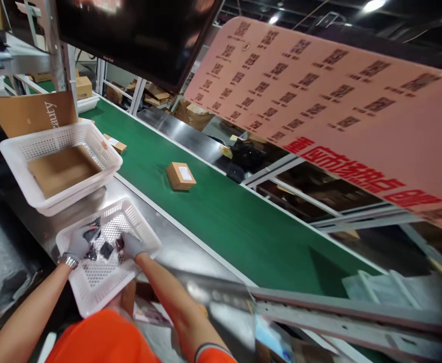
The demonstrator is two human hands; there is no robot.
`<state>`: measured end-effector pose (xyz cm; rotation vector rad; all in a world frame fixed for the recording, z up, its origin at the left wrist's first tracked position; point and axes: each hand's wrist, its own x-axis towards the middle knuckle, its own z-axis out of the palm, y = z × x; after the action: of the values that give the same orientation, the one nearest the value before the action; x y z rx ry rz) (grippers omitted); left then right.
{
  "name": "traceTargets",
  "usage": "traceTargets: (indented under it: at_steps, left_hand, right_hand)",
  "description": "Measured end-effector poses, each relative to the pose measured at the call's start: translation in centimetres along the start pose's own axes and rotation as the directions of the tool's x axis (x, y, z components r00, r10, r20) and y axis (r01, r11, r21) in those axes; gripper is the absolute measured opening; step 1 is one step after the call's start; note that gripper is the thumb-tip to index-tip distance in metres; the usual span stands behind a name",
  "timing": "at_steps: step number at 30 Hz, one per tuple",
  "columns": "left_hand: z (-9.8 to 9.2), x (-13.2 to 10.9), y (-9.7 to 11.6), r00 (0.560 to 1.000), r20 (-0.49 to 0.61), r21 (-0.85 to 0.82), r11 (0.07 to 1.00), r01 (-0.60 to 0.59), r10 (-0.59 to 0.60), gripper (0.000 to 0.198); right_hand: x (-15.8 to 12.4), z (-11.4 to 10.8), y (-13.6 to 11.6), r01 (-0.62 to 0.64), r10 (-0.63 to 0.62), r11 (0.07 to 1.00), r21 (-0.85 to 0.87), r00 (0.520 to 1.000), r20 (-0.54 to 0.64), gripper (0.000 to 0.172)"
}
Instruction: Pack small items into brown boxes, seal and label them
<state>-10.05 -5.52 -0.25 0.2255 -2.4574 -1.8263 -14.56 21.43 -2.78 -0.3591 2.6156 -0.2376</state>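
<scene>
A green conveyor belt [221,217] carries a small cardboard box [180,176] with a white label; another labelled carton [117,145] lies near the belt's near edge. Just beside the belt, on the near side, a white perforated basket [80,187] holds a brown cardboard piece [64,169]. Above the belt hang a dark monitor [137,40] and a pink board [319,101] of printed codes with red characters. Beyond the belt sits a black bundle [247,156], possibly a bag, too blurred to be sure.

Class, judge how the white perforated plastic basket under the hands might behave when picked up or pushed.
The white perforated plastic basket is probably light for its size, given its many holes. It looks fairly stiff: its outline appears even and unbent. Wide and shallow, it seems unlikely to roll.
</scene>
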Motion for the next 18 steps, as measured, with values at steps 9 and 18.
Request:
traceTargets:
  at_steps: [9,18]
  left_hand:
    - [-4.1,-4.7,0.5,0.980,-0.199,-0.006,1.000,-0.001,0.000,0.037]
    - [-5.7,-6.6,-0.2,0.976,-0.210,-0.090,0.995,0.041,-0.060,0.039]
  right_hand:
    - [0.0,-0.8,-3.3,0.286,-0.286,0.954,-0.093,0.958,0.012,0.025]
    - [0.4,3.2,-8.7,0.587,-0.534,0.774,-0.236,0.806,0.253,0.053]
